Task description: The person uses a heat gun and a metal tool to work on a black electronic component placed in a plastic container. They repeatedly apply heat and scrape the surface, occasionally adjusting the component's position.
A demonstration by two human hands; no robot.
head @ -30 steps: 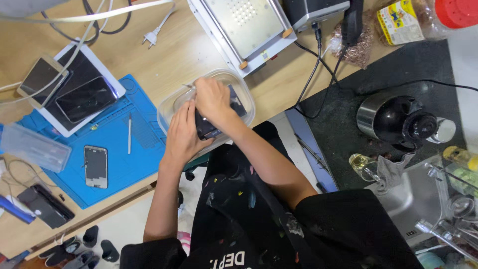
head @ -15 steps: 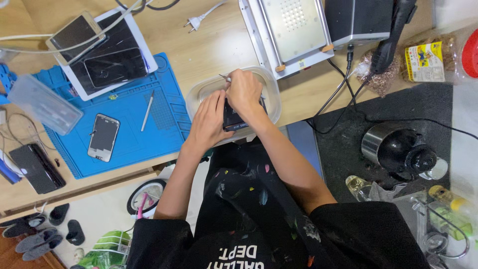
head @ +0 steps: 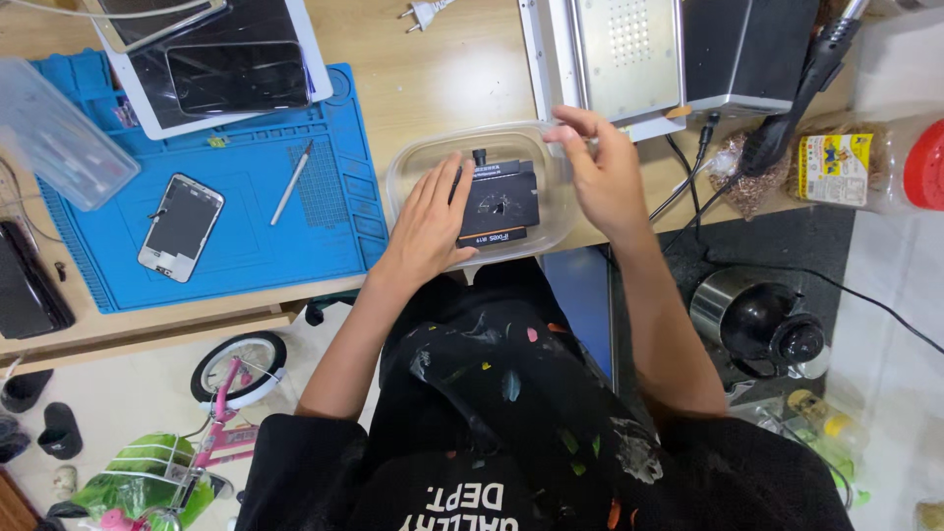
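Nearest the wearer, at the front edge of the wooden counter (head: 462, 69), the left hand (head: 428, 224) lies flat with fingers extended and together, palm down, grasping nothing; its fingertips rest on or just over the left edge of the black flat device (head: 500, 204). This device lies inside the clear plastic tub (head: 403, 172), an oval container whose long axis runs left to right along the counter edge. The device occupies the middle of the tub, its long axis running roughly away from the wearer, with a short black stub at its far end. The right hand (head: 602, 175) is on the opposite side, over the right rim of the tub, fingers half curled and spread; thumb and forefinger appear pinched toward the far right rim, but whether they grip it or a small part cannot be determined. The device therefore lies between both hands: immediately right of the left hand, and left of the right hand with a visible gap. The left hand is the nearer. Farther left, a blue work mat (head: 246, 197) carries a dismantled phone (head: 181, 226) and a slim metal tool (head: 292, 182). Beyond the tub stands a grey heating plate unit (head: 629, 49)
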